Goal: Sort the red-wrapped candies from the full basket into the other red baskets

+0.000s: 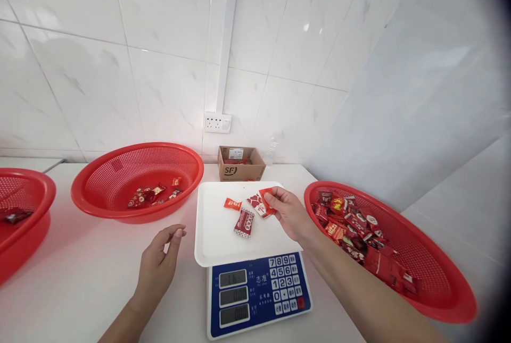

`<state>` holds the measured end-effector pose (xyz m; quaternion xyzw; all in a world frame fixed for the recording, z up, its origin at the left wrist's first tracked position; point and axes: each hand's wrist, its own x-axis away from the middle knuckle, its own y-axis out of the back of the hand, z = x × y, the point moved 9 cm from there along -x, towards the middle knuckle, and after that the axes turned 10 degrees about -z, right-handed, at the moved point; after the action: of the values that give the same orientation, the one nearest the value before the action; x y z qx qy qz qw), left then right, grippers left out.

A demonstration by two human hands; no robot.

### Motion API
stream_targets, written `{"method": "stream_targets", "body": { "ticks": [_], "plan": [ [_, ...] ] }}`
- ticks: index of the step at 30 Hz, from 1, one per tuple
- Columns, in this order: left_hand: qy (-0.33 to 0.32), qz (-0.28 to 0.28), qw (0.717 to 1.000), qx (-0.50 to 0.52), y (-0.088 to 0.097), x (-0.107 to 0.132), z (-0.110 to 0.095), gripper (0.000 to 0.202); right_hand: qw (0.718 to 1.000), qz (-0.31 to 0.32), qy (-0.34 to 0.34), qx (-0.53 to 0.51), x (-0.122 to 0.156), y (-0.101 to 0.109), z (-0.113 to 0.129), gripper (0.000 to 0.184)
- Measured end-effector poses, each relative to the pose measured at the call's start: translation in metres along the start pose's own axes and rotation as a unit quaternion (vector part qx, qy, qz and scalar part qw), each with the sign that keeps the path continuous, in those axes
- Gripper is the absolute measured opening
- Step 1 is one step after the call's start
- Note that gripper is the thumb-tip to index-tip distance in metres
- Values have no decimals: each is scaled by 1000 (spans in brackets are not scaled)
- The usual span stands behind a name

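My right hand (pixel 289 212) pinches a small red candy packet (pixel 266 200) over the right part of the white weighing tray (pixel 211 242). Just beneath it lies a red-and-white patterned packet (pixel 255 206), partly covered by the held one. An orange-red wrapped candy (pixel 232 203) and a dark red packet with dotted ends (pixel 244 223) also rest on the tray. Left of the tray, above the table, my left hand (pixel 162 252) is closed loosely, thumb against the fingers, with nothing visible in it.
A blue-fronted digital scale (pixel 259 295) carries the tray. To the right, a red basket (pixel 447 284) holds many wrapped candies. Another red basket (pixel 96 194) stands left with several candies, and a third (pixel 27 242) at the far left. Behind is a cardboard box (pixel 243 172).
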<state>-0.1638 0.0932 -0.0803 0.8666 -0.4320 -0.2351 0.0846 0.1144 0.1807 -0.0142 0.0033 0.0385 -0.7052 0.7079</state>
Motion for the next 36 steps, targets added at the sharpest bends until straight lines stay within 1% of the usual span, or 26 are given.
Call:
{"method": "stream_targets", "body": {
  "ticks": [4, 6, 7, 8, 10, 11, 12, 14, 16, 19, 24, 27, 29, 30, 32, 34, 36],
  "plan": [
    [-3, -1, 1000, -1, 1, 0, -1, 39, 997, -10, 32, 64, -4, 0, 2, 27],
    [-6, 2, 1000, -2, 0, 0, -1, 39, 990, -21, 61, 123, -5, -1, 5, 20],
    [-7, 4, 1000, -3, 0, 1, -1, 39, 979, -23, 85, 185, -5, -3, 8, 19],
    [-6, 5, 1000, -5, 0, 1, -1, 39, 959, -19, 111, 261, -5, -7, 10, 22],
    [-6, 5, 1000, -8, 0, 1, 0, 39, 901, 3, 151, 407, -6, -20, 11, 28],
    [-6, 4, 1000, -8, 0, 1, 0, 39, 876, 14, 158, 455, -6, -26, 10, 29],
    [-7, 3, 1000, -7, 0, 1, 0, 39, 865, 21, 156, 477, -8, -30, 8, 28],
    [-9, 1, 1000, -5, 0, 0, -1, 39, 860, 21, 144, 490, -11, -36, 5, 24],
    [-10, 0, 1000, -3, 0, 0, -2, 39, 855, 18, 135, 501, -15, -42, 2, 27],
    [-9, -2, 1000, -1, 1, 1, -4, 38, 856, 29, 127, 500, -19, -51, -4, 31],
    [-11, -4, 1000, 0, 2, 1, -4, 39, 874, 53, 131, 464, -20, -64, -13, 24],
    [-8, -5, 1000, 3, 4, 2, -3, 39, 888, 53, 146, 433, -17, -66, -11, 25],
    [-9, -19, 1000, 7, 8, 3, -7, 38, 898, 44, 156, 408, -14, -63, -4, 25],
    [-16, -29, 999, 9, 11, 2, -12, 38, 903, 39, 162, 396, -11, -61, 0, 25],
    [-48, -35, 998, 13, 13, 1, -32, 35, 917, 31, 167, 360, -4, -55, 9, 24],
    [-94, -13, 995, 15, 7, -1, -59, 33, 938, 28, 160, 305, 7, -49, 17, 24],
    [-136, 29, 990, 16, -7, -1, -88, 31, 956, 35, 155, 248, 21, -47, 23, 24]
  ]
}}
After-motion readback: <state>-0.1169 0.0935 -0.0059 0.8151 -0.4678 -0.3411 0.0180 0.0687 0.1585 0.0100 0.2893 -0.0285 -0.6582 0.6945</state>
